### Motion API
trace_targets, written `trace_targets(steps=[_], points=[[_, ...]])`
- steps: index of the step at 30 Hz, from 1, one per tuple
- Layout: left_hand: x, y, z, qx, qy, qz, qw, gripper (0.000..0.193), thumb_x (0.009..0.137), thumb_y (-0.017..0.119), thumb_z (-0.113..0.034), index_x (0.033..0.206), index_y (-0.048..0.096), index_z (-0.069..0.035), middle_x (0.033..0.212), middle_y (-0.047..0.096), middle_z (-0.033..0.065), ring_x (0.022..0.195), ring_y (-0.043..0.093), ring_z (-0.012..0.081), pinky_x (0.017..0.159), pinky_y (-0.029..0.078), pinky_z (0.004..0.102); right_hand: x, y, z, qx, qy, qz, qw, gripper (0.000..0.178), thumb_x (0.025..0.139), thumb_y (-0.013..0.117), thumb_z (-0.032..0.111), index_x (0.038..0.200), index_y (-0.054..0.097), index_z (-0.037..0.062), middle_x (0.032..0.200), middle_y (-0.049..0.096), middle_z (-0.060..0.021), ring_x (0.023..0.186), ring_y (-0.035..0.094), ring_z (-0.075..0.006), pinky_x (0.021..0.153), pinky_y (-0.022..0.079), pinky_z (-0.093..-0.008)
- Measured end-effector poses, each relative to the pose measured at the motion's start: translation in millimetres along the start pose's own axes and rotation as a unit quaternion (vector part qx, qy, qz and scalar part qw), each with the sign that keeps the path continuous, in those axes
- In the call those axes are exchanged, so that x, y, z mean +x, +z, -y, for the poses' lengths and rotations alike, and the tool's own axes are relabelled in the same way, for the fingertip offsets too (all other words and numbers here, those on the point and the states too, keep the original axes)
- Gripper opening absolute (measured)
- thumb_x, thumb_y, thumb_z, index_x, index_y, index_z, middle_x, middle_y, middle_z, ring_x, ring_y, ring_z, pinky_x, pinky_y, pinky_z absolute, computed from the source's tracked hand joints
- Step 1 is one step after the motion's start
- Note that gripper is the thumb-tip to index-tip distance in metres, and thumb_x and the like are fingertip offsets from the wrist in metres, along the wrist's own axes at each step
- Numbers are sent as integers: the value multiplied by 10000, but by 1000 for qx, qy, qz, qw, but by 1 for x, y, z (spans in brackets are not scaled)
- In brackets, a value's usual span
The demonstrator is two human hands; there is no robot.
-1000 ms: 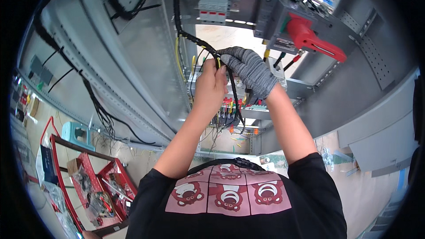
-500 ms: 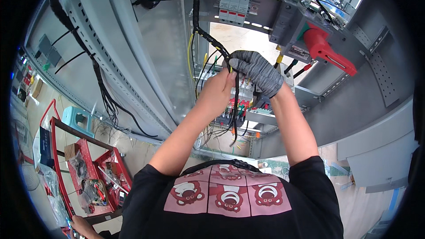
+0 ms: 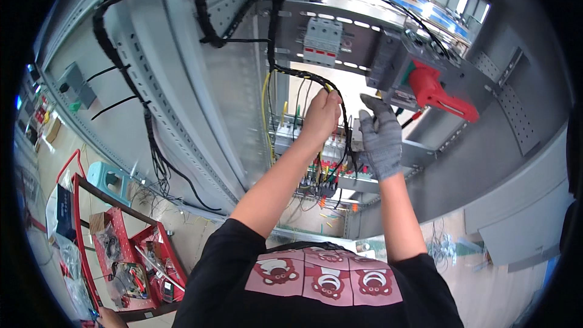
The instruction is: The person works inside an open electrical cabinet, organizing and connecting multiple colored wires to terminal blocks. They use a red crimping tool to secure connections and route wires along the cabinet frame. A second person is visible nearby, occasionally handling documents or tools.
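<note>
My bare left hand [image 3: 322, 118] is closed on a black wrapped wire harness [image 3: 303, 75], pinching it where it bends downward. Just to the right, my right hand [image 3: 381, 136] wears a grey knitted glove. Its fingers are spread and hold nothing; it stays apart from the harness, whose loose end hangs between both hands. A yellow wire [image 3: 265, 109] branches off the harness on the left. Behind and below my hands are rows of terminals and breakers with thin coloured wires, partly hidden by my left hand.
A grey metal cabinet frame surrounds my arms. A red rotary handle [image 3: 434, 94] juts out at right, near a white fuse holder block [image 3: 322, 41]. Another thick harness [image 3: 100, 30] hangs at left. A red tool cart [image 3: 82, 237], a blue stool [image 3: 109, 181] and another person's hand [image 3: 111, 318] are lower left.
My right hand has let go of the harness and moved right and down, its fingers opening. My left hand still pinches the harness. The whole view has shifted slightly.
</note>
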State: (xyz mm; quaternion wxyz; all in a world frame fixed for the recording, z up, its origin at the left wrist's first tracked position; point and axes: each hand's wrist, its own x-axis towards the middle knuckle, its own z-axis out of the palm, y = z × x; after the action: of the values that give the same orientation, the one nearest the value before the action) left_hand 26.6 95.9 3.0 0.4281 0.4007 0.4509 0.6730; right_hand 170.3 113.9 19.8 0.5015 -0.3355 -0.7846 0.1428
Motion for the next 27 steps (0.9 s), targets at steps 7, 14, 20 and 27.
trace_targets(steps=[7, 14, 20, 27], points=[[23, -9, 6, 123, 63, 22, 990, 353, 986, 380, -292, 811, 568, -51, 742, 561, 22, 715, 513, 125, 704, 410, 282, -34, 18, 8, 2, 29, 88, 996, 365, 889, 530, 100, 1249, 540, 40, 1135, 612, -191, 1053, 593, -295, 931, 434, -332], [32, -28, -6, 270, 86, 4, 959, 387, 957, 436, -330, 817, 622, -20, 806, 596, 77, 806, 541, 176, 755, 408, 310, -12, 101, -19, 375, 251, 62, 890, 483, 935, 543, 261, 1317, 424, -9, 1104, 588, -68, 964, 559, -144, 846, 453, -258], [-7, -42, -39, 418, 158, -31, 894, 216, 891, 516, -175, 976, 604, 3, 861, 598, 153, 711, 603, 262, 703, 473, 379, 10, 102, -19, 534, 301, -26, 790, 159, 943, 532, 229, 996, 578, 87, 739, 560, 20, 608, 502, -66, 531, 417, -205], [3, -50, -55, 599, 426, -218, 642, 236, 718, 704, -127, 936, 626, -80, 1008, 540, 47, 914, 514, 267, 773, 432, 394, 29, 101, 11, 574, 318, -109, 746, 119, 946, 534, 225, 934, 558, 109, 659, 513, 36, 507, 433, -57, 454, 373, -202]])
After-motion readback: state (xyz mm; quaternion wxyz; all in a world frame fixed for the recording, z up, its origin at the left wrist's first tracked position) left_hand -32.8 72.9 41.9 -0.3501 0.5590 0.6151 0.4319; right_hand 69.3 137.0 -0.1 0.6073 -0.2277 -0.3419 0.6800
